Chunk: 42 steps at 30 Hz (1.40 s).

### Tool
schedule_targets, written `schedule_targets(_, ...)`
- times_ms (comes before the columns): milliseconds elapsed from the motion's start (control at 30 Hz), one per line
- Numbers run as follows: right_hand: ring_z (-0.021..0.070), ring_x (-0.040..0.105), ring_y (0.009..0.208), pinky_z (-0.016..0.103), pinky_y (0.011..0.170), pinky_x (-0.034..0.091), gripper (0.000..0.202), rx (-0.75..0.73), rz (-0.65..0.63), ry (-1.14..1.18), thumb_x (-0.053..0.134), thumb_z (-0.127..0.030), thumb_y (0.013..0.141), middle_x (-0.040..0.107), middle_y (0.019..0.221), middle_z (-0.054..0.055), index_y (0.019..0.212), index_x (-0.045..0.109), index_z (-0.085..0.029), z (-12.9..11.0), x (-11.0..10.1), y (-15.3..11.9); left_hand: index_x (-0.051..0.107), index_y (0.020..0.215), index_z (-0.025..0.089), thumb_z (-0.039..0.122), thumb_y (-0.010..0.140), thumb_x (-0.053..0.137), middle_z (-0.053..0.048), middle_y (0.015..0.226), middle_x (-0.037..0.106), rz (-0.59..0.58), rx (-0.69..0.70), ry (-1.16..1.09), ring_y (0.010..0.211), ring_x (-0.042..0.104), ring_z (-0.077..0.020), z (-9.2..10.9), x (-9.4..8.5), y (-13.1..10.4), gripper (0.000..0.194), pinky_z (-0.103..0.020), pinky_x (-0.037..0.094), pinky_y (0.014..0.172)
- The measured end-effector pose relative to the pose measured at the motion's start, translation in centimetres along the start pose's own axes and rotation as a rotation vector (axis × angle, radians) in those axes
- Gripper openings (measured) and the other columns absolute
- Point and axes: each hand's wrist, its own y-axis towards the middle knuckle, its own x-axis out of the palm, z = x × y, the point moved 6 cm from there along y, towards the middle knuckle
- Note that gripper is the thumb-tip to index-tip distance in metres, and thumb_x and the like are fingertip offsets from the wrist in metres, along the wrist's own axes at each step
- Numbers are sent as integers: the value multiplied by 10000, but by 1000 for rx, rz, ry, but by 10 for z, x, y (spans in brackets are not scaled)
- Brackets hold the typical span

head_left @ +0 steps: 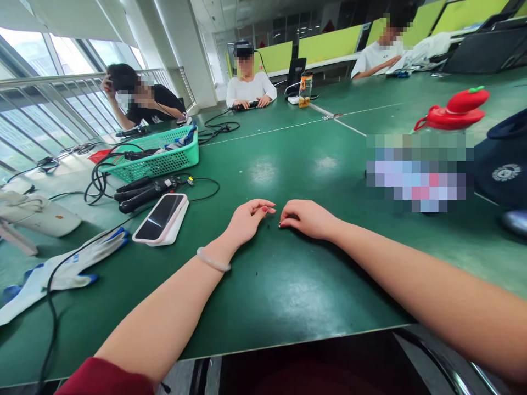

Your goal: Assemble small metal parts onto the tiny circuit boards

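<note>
My left hand (249,220), with a pale bangle (213,260) on its wrist, is over the green table (263,291). Its thumb and fingers pinch together on something tiny that I cannot make out. Just to the right, my right hand (307,218) rests with curled fingers on the tabletop, thumb and fingertip closed at a tiny dark and shiny thing too small to name. A small gap separates the two hands. Small dark specks lie on the table between and below them.
Left are a phone (161,218), black cabled devices (146,192), a green basket (160,162) and white-blue gloves (69,263). At the right stand a red-lidded container (450,116) and a dark blue bag (504,159). A bottle (305,90) and several people are at the far side.
</note>
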Motion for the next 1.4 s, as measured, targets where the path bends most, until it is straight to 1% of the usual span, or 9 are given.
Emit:
schedule_targets(167, 118, 556, 650, 239, 637, 397, 168, 96, 35, 90, 533, -277, 847, 654, 715, -13, 760, 661, -210, 7, -6, -2, 655, 1020, 196, 307, 859, 482, -32, 821, 713, 58, 4, 156, 718, 611, -127, 2, -4, -2, 262, -266, 477, 713)
schedule_targets(300, 107, 534, 603, 232, 603, 394, 150, 133, 73, 162, 554, -291, 822, 640, 666, -28, 761, 668, -213, 9, -10, -4, 659, 1025, 198, 279, 851, 487, -31, 881, 707, 52, 13, 172, 642, 595, -97, 4, -4, -3, 258, -259, 496, 694)
schedule_targets(400, 114, 557, 640, 243, 634, 423, 93, 120, 113, 219, 609, -267, 773, 654, 704, -23, 744, 683, -218, 7, -12, -4, 649, 1069, 199, 214, 817, 527, -36, 942, 697, 17, 47, 143, 698, 632, -104, 3, 0, -2, 280, -276, 513, 762)
schedule_targets(533, 131, 604, 680, 270, 678, 477, 41, 153, 209, 336, 657, -227, 707, 666, 748, -13, 730, 690, -221, 10, -15, -5, 631, 1128, 182, 135, 771, 566, -45, 909, 711, -47, 55, 90, 814, 676, -144, 4, 6, -4, 366, -300, 520, 843)
schedule_targets(700, 137, 652, 667, 304, 737, 531, 115, 230, 234, 499, 610, -143, 696, 686, 736, -16, 726, 691, -220, 17, -15, -6, 638, 1136, 182, 169, 755, 612, -40, 865, 715, -41, 65, 196, 781, 683, -157, 11, 7, -7, 382, -316, 528, 834)
schedule_targets(900, 151, 662, 725, 342, 807, 544, 140, 224, 347, 579, 608, -137, 690, 690, 877, 8, 705, 717, -224, 17, -23, -8, 653, 1113, 190, 203, 736, 654, -24, 816, 691, -8, 100, 247, 718, 657, -132, 15, 5, -8, 378, -284, 542, 771)
schedule_targets(1067, 151, 659, 702, 348, 794, 545, 106, 300, 304, 790, 648, -135, 643, 678, 757, 2, 723, 680, -197, 15, -16, -8, 651, 1117, 200, 217, 737, 658, -12, 783, 683, -2, 132, 275, 691, 640, -124, 18, 5, -9, 381, -275, 538, 745)
schedule_targets(1200, 133, 641, 678, 338, 763, 540, 275, 295, 262, 973, 711, -145, 583, 671, 703, -21, 846, 643, -188, 12, -7, -6, 656, 1104, 212, 239, 738, 663, 7, 747, 672, 6, 181, 319, 651, 610, -109, 22, 6, -11, 367, -257, 524, 720)
schedule_targets(1400, 118, 639, 672, 317, 755, 525, 347, 304, 252, 1078, 730, -147, 576, 679, 700, -26, 892, 588, -175, 12, 0, -4, 619, 1149, 215, 260, 718, 686, 20, 723, 662, -4, 197, 295, 629, 599, -103, 24, 8, -12, 438, -241, 507, 691)
